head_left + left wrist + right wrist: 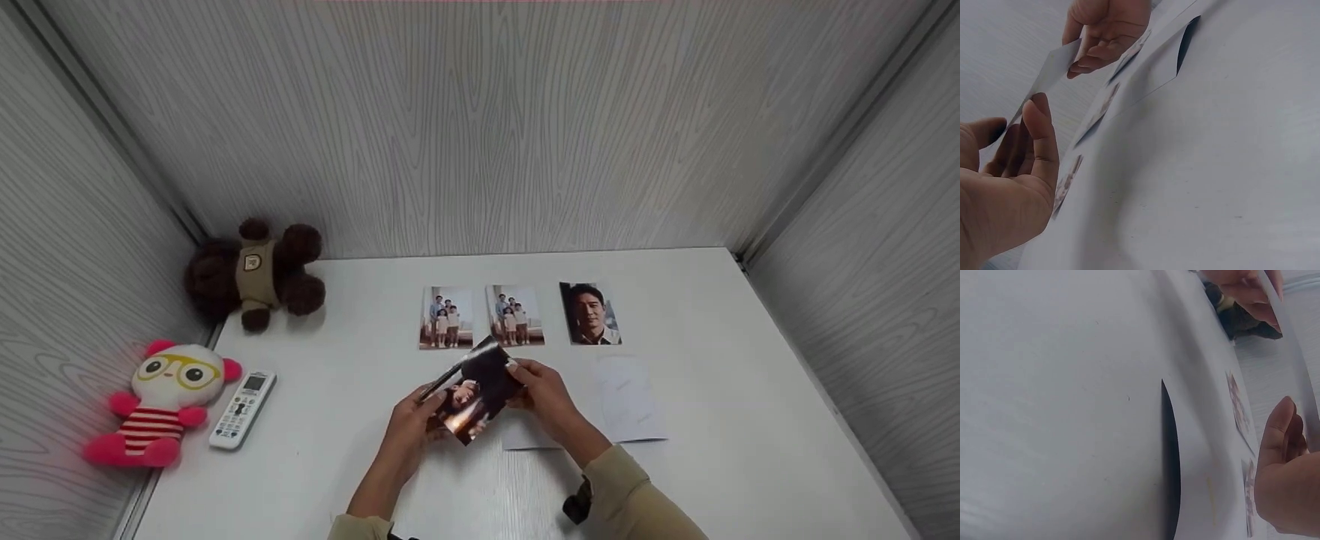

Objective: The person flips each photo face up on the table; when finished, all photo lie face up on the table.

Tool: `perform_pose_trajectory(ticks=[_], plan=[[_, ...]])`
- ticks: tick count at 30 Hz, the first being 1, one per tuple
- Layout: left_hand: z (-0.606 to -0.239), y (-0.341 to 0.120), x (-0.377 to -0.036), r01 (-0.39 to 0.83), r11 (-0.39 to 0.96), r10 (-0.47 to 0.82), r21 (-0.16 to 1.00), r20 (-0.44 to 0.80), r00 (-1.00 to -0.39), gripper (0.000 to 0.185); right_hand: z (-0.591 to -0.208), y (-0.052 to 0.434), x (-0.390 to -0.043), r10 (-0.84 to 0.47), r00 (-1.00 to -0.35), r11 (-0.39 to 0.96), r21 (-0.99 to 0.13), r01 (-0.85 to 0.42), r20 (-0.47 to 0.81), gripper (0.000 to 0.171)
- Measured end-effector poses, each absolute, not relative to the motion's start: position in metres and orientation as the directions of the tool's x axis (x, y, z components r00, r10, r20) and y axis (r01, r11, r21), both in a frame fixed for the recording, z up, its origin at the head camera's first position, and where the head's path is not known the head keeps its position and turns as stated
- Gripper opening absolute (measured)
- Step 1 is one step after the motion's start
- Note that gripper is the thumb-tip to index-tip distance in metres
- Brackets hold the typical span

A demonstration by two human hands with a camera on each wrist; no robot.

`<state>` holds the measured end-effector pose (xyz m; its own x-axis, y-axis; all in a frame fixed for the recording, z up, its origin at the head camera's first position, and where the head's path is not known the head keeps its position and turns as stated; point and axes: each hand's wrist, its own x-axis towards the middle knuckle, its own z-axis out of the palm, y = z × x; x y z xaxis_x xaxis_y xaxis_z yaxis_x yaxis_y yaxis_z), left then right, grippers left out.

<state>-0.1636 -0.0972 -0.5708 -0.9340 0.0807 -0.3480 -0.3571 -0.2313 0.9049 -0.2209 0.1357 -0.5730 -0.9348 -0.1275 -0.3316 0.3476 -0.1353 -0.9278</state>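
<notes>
Both hands hold a glossy dark photo (487, 379) above the table, tilted, its picture of a person facing up. My left hand (409, 431) pinches its lower left edge, and my right hand (551, 397) grips the right edge with the thumb on top. From below, the left wrist view shows the photo's pale back (1053, 70) between the two hands. Beyond it lie two family photos (447, 318) (515, 315) and a portrait photo (590, 313) in a row. Near the right forearm, a white face-down sheet (628, 397) lies beside another (525, 436), partly covered by the hand.
At the left are a brown plush toy (259, 274) lying on its side, a pink and white plush toy (161, 405) and a white remote control (242, 411). Grey wood-grain panels (487, 127) enclose the white table (337, 435) at the back and sides.
</notes>
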Motion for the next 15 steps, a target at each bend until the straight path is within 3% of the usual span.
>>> perform_pose_trajectory(ticks=[15], plan=[[-0.572,-0.0993,-0.1636,-0.396,-0.301,0.096,0.867,-0.385,-0.918,0.06,-0.5716,0.1341,-0.2198,-0.184,-0.909,-0.154,-0.902,0.402,-0.374,0.033]])
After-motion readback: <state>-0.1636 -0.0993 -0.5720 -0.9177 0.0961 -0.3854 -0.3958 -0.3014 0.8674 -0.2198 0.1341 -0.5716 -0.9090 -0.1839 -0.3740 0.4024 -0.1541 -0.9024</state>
